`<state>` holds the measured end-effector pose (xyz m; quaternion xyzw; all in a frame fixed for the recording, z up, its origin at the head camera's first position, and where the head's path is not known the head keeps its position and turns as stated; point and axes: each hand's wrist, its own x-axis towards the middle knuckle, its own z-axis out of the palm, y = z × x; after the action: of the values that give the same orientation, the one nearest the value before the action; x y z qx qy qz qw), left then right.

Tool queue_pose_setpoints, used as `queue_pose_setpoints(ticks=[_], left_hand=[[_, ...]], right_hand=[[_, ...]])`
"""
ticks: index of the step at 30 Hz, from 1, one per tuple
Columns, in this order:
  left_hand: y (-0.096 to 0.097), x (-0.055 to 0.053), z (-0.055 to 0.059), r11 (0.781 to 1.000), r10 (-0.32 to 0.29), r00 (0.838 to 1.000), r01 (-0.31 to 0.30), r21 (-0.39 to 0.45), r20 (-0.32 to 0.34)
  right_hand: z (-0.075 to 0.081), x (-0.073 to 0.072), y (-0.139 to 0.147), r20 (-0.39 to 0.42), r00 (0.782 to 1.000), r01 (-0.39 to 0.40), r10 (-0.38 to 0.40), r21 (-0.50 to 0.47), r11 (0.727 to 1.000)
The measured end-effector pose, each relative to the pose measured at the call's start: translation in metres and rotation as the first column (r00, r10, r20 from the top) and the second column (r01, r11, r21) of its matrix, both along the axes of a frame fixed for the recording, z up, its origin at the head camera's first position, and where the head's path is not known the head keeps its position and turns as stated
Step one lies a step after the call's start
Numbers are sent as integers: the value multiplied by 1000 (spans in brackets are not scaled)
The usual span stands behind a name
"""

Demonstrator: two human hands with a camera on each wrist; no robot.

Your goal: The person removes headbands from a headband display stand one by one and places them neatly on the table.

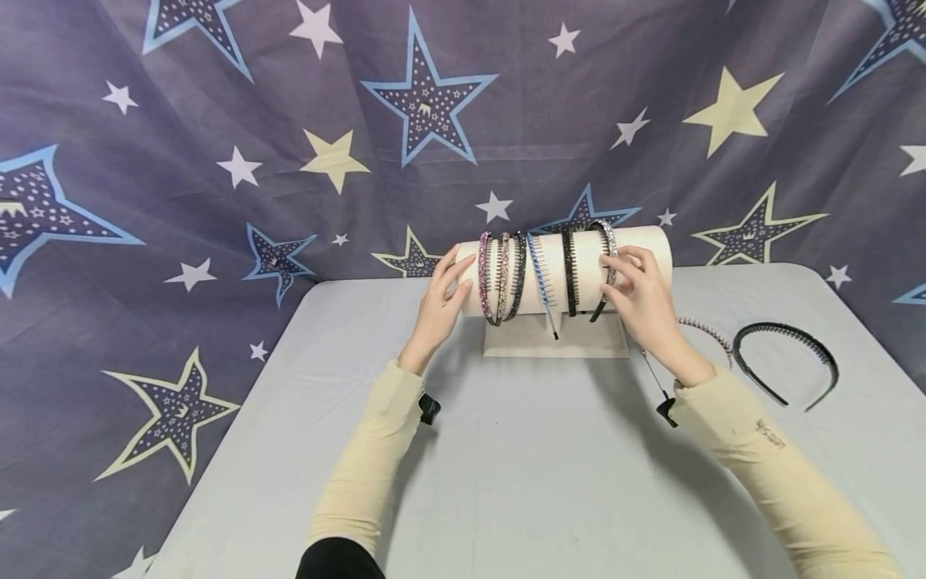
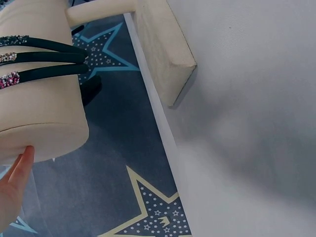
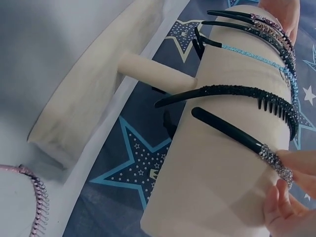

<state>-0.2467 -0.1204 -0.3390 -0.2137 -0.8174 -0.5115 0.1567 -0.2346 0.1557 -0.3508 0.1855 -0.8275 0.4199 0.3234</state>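
Note:
My right hand (image 1: 639, 293) pinches a black headband with silver sparkle (image 3: 269, 157) between thumb and fingers. That headband sits over the right part of a cream display roll (image 1: 654, 249), which is held up on a post. At the roll's left end, my left hand (image 1: 440, 310) rests its extended fingertips against the end face (image 2: 44, 140). Between the hands the roll carries a pink sparkly headband (image 1: 484, 277), a gold-toned one (image 1: 502, 277), a dark one (image 1: 518, 273), a blue one (image 1: 538, 269) and a black toothed one (image 1: 570, 273).
The stand's flat base (image 1: 521, 346) rests on the grey-white table (image 1: 506, 450). To the right lie a black toothed headband (image 1: 784, 327) and a pinkish beaded headband (image 3: 39, 202). Behind the table hangs a star-patterned cloth (image 1: 542, 161).

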Motion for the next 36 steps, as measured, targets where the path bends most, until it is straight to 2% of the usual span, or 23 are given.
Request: queue_pose_setpoints(ticks=[21, 30, 36], left_hand=[[0, 0, 0, 1000, -1, 1000, 1, -3, 5], [0, 0, -1, 1000, -3, 1000, 3, -7, -14], [0, 0, -1, 1000, -8, 1000, 8, -3, -12]], right_hand=[[0, 5, 25, 27, 998, 64, -63, -36, 997], [0, 6, 37, 6, 993, 120, -120, -15, 993], [1, 7, 44, 4, 993, 120, -120, -6, 993]])
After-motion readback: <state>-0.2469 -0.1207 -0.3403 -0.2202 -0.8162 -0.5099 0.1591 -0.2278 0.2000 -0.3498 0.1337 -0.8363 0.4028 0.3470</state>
